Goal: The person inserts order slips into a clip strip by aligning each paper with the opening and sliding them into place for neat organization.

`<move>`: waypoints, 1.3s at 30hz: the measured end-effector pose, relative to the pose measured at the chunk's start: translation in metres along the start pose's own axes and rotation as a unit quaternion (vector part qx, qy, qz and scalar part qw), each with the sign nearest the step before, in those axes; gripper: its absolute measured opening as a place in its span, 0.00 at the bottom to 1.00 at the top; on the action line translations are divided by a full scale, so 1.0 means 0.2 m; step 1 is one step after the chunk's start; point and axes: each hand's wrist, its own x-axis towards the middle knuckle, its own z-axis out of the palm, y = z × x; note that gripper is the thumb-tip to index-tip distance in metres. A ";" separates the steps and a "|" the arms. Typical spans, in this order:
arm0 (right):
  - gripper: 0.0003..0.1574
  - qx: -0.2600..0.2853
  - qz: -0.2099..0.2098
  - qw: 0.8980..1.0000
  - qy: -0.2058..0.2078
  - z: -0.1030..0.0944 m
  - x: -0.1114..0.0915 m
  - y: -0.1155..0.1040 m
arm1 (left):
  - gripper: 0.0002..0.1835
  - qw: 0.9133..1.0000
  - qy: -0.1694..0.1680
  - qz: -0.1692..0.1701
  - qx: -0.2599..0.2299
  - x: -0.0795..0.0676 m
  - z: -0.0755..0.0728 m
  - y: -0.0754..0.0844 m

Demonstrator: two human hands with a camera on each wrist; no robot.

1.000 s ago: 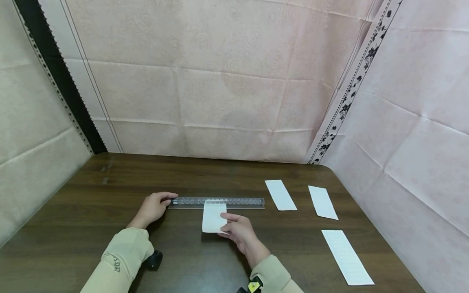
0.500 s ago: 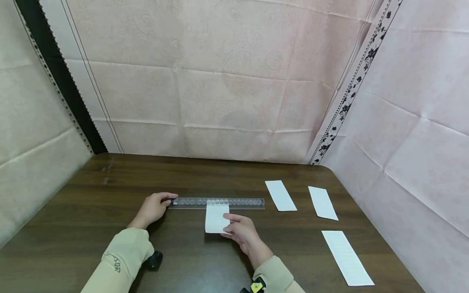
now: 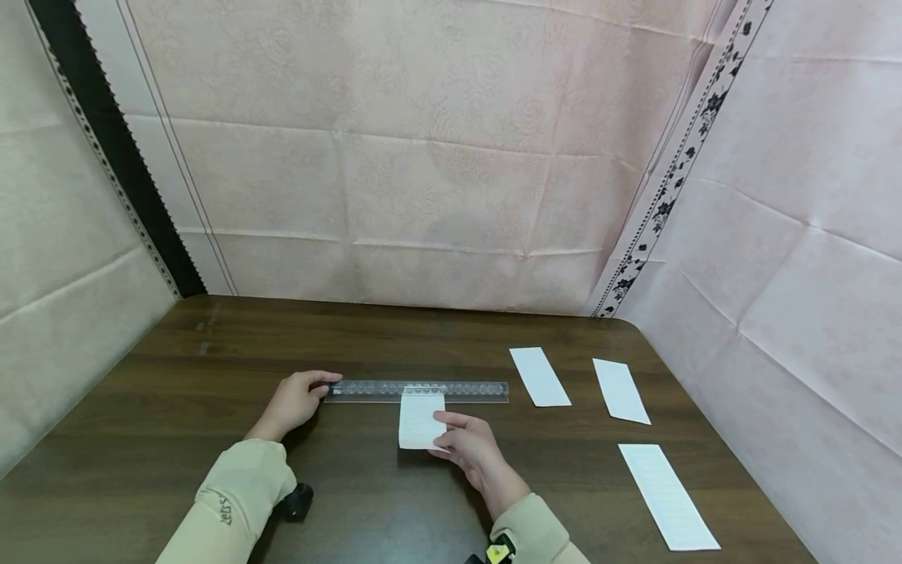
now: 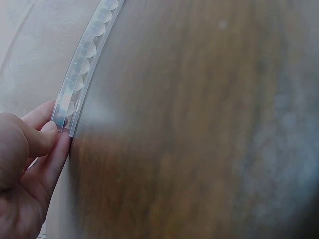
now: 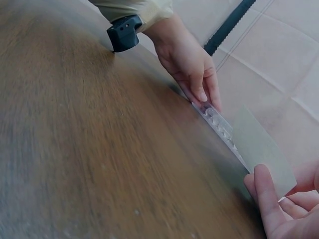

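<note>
A clear plastic ruler (image 3: 479, 392) with a row of round shapes lies crosswise on the table. Its left end is pinched between the thumb and fingers of my left hand (image 3: 292, 403), as the left wrist view shows closely on the ruler (image 4: 82, 69). My right hand (image 3: 474, 454) pinches the near right corner of a small white paper slip (image 3: 421, 423). The slip's far edge overlaps the ruler, whose round shapes show across it. In the right wrist view the slip (image 5: 261, 149) tilts up from the ruler; how its far edge meets the ruler is hard to tell.
On the right of the brown wooden table (image 3: 211, 376) lie three white paper strips: one strip (image 3: 540, 376) by the ruler's right end, another (image 3: 622, 390) beyond it, and a longer one (image 3: 668, 497) nearer. Pale cloth (image 3: 437, 180) hangs behind and at both sides.
The right hand has slid the paper slip a little to the right along the ruler. My left hand and the ruler have stayed in place.
</note>
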 end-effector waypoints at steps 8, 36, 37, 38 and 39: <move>0.27 -0.004 0.003 1.000 0.004 -0.03 0.00 -0.01 | 0.15 1.000 0.002 -0.003 0.002 0.00 0.00 0.00; 0.27 -0.018 0.005 1.000 0.005 -0.13 0.00 -0.02 | 0.14 1.000 0.003 0.006 0.007 0.00 0.00 0.00; 0.27 -0.019 0.005 1.000 0.005 -0.13 0.00 -0.02 | 0.14 1.000 0.003 0.006 0.007 0.00 0.00 0.00; 0.27 -0.019 0.006 1.000 0.005 -0.14 0.00 -0.02 | 0.14 1.000 0.002 0.005 0.007 0.00 0.00 0.00; 0.27 -0.020 0.006 1.000 0.004 -0.14 0.00 -0.02 | 0.14 1.000 0.001 0.004 0.007 0.00 0.00 0.00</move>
